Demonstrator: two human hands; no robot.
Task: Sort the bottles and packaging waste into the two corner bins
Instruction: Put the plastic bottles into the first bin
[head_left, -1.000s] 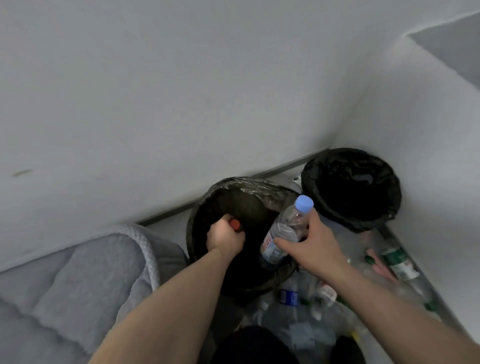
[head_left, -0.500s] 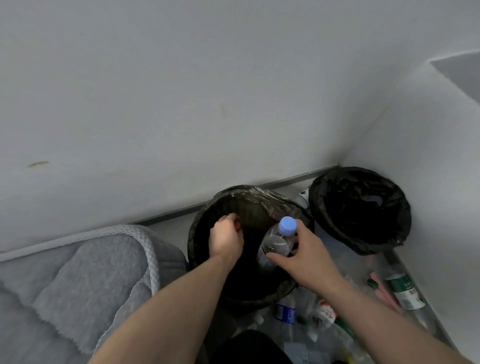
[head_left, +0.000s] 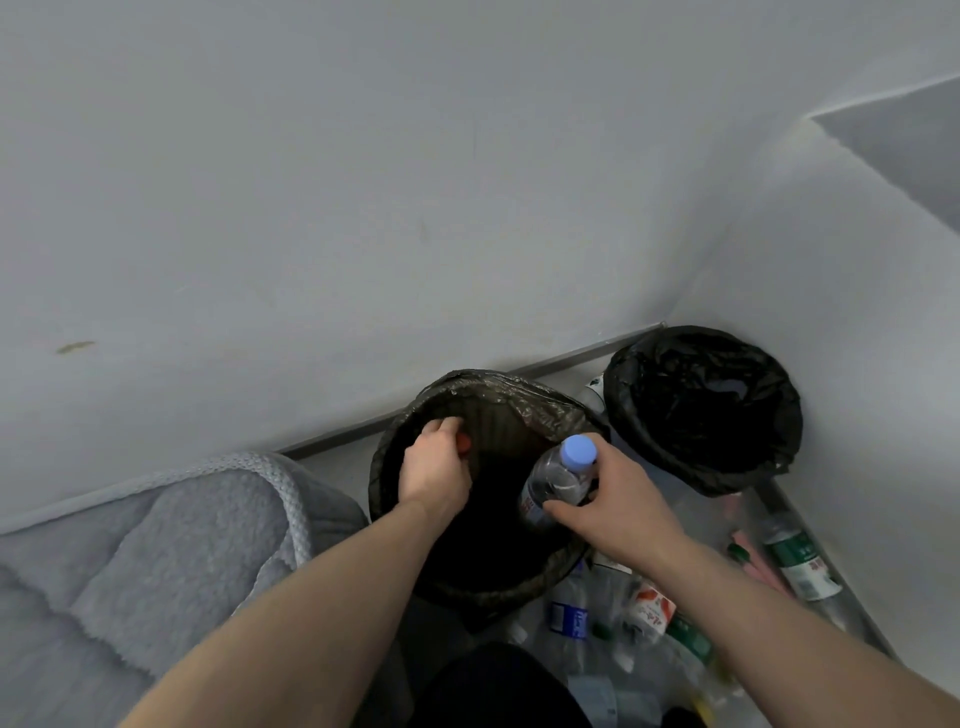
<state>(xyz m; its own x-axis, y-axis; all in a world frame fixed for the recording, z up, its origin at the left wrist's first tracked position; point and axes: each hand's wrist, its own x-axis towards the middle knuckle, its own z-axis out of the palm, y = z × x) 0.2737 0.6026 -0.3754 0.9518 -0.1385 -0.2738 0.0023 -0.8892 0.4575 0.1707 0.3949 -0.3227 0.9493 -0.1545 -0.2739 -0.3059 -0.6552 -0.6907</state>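
1. Nearest, at about 5 o'clock in the head view, a heap of clear plastic bottles and crumpled packaging (head_left: 613, 623) lies on the floor, with a green-labelled clear bottle (head_left: 800, 564) out at 4 o'clock by the right-hand wall. These are yet to be sorted.
2. At 8 o'clock a grey quilted blanket with a knitted edge (head_left: 156, 545) lies beside the near bin, apart from the work.
3. Just past centre sits the round bin lined with a translucent brown-grey bag (head_left: 498, 395). Both hands are over its mouth.
4. The left hand (head_left: 436, 473), at the bin's 10 o'clock, is curled round a small object with an orange-red end (head_left: 464, 442). Most of that object is hidden, so I cannot tell what it is.
5. The right hand (head_left: 618, 501), at the bin's 3 o'clock, grips a clear plastic bottle with a pale blue cap (head_left: 558, 480) round its shoulder. The bottle is tilted, cap up, its base already below the rim.
6. Farther off, at 2 o'clock in the corner, the second round bin lined with a black bag (head_left: 701, 410) stands just beside the first. Its contents are too dark to read.
7. The step in hand looks like dropping both items into the near bin. The next move calls for loosening both grips so the items fall inside, then reaching towards 5 o'clock for more.
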